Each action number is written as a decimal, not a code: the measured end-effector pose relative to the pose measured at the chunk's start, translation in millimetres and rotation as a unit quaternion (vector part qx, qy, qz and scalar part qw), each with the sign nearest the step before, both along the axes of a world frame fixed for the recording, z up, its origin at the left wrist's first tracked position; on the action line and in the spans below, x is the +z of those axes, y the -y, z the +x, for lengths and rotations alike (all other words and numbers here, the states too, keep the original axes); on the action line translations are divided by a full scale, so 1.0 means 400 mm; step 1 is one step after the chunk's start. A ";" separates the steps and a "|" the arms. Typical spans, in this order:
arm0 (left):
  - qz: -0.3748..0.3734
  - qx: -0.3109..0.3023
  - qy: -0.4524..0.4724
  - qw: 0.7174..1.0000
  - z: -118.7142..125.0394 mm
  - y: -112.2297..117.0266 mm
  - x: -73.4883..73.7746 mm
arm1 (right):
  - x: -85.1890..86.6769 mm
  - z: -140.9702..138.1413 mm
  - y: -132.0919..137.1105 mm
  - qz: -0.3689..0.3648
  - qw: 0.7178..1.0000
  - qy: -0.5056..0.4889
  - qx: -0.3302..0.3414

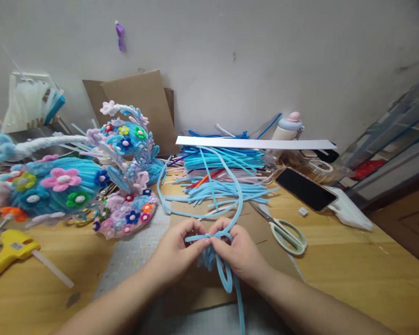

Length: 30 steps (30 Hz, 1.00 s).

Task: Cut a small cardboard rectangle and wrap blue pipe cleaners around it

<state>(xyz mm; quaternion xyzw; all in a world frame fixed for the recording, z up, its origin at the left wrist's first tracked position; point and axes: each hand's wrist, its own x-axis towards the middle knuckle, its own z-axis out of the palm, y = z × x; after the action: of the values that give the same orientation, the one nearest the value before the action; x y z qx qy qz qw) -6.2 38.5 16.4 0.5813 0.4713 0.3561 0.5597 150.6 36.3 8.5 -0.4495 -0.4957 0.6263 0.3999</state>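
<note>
My left hand (176, 251) and my right hand (239, 253) meet over a sheet of cardboard (254, 228), both pinched on a light blue pipe cleaner (209, 242). The pipe cleaner is twisted into loops between my fingers. One long end arcs up and away toward the pile of pipe cleaners (223, 177); another end hangs down toward me. My fingers are closed around the twist.
A large blue pipe-cleaner ornament with coloured flowers (63, 186) fills the left side. A yellow glue gun (10, 249) lies at the near left. Scissors (282, 230) lie right of my hands, a black phone (305, 188) beyond them, a white paper strip (254, 143) on the pile.
</note>
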 end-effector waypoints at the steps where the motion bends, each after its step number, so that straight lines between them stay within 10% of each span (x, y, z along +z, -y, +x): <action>1: 0.011 0.004 -0.015 1.000 0.000 0.000 0.001 | 0.000 0.000 0.000 -0.002 1.000 0.001 0.005; 30: -0.060 0.032 0.086 0.994 -0.007 -0.017 -0.010 | -0.015 0.017 -0.028 -0.065 0.985 -0.120 0.106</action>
<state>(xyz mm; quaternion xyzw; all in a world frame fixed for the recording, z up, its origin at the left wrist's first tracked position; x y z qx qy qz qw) -9.2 45.4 12.3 0.4988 0.4602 0.3937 0.6201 157.6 47.3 2.6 -0.3413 -0.4470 0.7455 0.3576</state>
